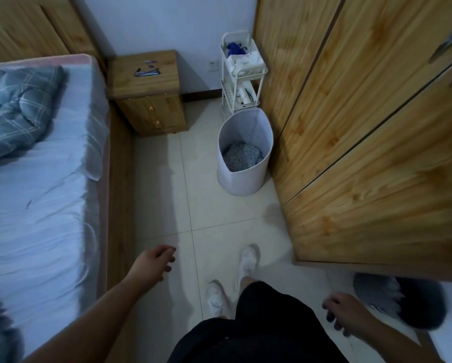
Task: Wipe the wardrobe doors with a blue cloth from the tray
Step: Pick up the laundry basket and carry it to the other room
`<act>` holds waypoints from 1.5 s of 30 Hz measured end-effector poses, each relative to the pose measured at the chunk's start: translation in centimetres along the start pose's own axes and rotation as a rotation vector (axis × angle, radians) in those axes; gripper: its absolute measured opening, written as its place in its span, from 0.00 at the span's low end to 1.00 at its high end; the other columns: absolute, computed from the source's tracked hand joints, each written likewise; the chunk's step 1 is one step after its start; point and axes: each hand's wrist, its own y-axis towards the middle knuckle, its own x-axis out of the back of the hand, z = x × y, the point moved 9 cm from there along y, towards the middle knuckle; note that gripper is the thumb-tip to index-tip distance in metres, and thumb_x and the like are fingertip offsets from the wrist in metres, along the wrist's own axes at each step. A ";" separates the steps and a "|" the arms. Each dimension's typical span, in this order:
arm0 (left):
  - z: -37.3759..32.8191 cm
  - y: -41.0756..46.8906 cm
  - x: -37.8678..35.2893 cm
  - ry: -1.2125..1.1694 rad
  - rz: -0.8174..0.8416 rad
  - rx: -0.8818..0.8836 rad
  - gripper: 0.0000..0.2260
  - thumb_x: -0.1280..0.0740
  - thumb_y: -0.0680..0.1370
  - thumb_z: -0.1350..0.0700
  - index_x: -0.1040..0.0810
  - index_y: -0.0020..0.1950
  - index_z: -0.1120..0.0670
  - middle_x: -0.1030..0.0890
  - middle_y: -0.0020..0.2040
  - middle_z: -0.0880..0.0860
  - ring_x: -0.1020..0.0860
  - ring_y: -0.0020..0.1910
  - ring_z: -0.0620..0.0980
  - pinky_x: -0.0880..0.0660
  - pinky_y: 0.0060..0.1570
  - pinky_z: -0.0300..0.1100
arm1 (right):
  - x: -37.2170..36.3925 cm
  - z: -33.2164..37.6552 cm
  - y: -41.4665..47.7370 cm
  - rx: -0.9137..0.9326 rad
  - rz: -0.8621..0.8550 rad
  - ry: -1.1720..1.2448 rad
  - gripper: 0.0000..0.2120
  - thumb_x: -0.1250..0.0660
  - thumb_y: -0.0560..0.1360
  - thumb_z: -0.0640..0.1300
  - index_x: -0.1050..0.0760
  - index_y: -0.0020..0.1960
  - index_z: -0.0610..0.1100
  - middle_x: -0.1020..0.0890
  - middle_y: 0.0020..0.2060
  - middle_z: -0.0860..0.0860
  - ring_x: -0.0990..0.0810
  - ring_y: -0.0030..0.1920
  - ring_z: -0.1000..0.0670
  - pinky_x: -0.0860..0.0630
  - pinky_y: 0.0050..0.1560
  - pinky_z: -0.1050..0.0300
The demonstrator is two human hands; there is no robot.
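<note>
A blue cloth (235,48) lies crumpled in the top tray of a white tiered cart (261,70) in the far corner, next to the wardrobe. The wooden wardrobe doors (363,132) fill the right side, closed, with metal handles at the upper right. My left hand (155,262) hangs low over the floor tiles, fingers loosely curled and holding nothing. My right hand (344,314) is at the bottom right, fingers apart and empty. Both hands are far from the cart and the cloth.
A white laundry basket (246,176) with patterned fabric inside stands on the floor in front of the cart. A wooden bedside cabinet (147,100) sits beside the bed (39,192) on the left. My feet in white shoes stand on the narrow tiled aisle (201,205).
</note>
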 end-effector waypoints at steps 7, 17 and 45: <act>-7.5 8.1 2.8 -0.010 -0.015 -0.003 0.06 0.36 0.85 0.51 0.18 0.55 0.44 0.14 0.49 0.50 0.15 0.46 0.54 0.21 0.37 0.44 | 5.6 7.1 4.4 -0.070 0.030 0.204 0.10 0.35 0.81 0.42 0.19 0.49 0.36 0.16 0.33 0.44 0.23 0.28 0.46 0.30 0.29 0.57; -7.2 11.9 6.8 -0.036 -0.113 0.221 0.06 0.33 0.84 0.54 0.16 0.52 0.50 0.13 0.44 0.54 0.17 0.38 0.54 0.25 0.29 0.42 | 14.9 32.4 8.4 0.225 -0.070 0.184 0.11 0.36 0.80 0.41 0.22 0.41 0.39 0.20 0.27 0.46 0.26 0.23 0.49 0.32 0.23 0.62; -38.3 50.9 10.0 0.382 0.375 0.009 0.08 0.37 0.86 0.57 0.19 0.57 0.55 0.16 0.50 0.59 0.20 0.43 0.55 0.31 0.36 0.40 | 12.6 44.6 19.0 -0.166 -0.143 0.765 0.09 0.36 0.80 0.43 0.20 0.49 0.38 0.17 0.36 0.43 0.23 0.31 0.46 0.30 0.31 0.54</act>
